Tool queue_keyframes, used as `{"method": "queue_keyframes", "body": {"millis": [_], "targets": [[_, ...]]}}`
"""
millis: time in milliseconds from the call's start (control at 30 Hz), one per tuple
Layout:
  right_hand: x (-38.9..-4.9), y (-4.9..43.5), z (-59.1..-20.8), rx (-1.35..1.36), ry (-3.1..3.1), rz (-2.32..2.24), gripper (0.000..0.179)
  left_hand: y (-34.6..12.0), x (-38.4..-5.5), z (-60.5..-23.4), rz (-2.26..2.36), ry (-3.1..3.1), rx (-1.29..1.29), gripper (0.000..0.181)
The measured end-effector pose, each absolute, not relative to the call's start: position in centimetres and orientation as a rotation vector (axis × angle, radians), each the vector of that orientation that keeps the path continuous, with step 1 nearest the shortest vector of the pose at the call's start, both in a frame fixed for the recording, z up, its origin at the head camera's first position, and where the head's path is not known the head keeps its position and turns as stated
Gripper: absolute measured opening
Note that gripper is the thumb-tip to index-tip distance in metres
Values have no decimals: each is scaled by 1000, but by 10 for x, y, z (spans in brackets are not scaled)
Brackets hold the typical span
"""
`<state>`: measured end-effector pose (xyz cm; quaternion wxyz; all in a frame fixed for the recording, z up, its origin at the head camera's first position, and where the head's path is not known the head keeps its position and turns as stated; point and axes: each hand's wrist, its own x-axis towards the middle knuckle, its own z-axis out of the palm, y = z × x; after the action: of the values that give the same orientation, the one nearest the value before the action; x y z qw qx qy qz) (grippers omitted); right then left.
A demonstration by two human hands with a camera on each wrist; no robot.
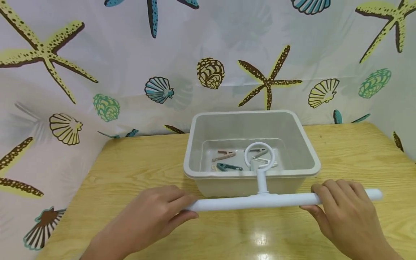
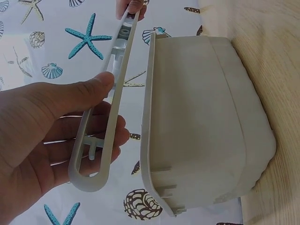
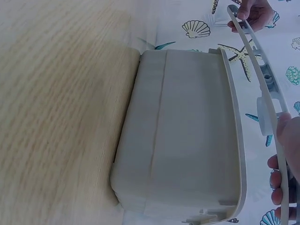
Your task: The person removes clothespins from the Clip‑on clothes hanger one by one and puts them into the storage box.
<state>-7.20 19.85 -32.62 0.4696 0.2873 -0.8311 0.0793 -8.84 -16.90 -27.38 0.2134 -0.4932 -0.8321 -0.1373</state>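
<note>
A long white plastic hanger (image 1: 227, 203) spans both hands in front of the bin, with a ring (image 1: 273, 159) standing up from its middle. My left hand (image 1: 154, 213) grips the left end, thumb on one side and fingers on the other. Near the right end my right hand (image 1: 346, 211) wraps its fingers over the bar, and the tip sticks out past it. The left wrist view shows the hanger's hollow underside, a narrow looped frame (image 2: 117, 96) with small inner parts. Behind the hanger stands a light grey bin (image 1: 234, 186), upright on the table.
Inside the bin lie several clothespins, among them a brown one (image 1: 225, 156) and a dark green one (image 1: 229, 167); the ring partly covers others. The wooden table (image 1: 136, 162) meets a white cloth (image 1: 182, 32) printed with starfish and shells at the back and sides.
</note>
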Motion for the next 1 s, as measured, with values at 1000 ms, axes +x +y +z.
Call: {"method": "queue_keyframes", "body": {"millis": [1000], "targets": [[-43,200,-359,766,-2233,218,57,-174,-70,-314,-303,-2313,-1471,32]]}}
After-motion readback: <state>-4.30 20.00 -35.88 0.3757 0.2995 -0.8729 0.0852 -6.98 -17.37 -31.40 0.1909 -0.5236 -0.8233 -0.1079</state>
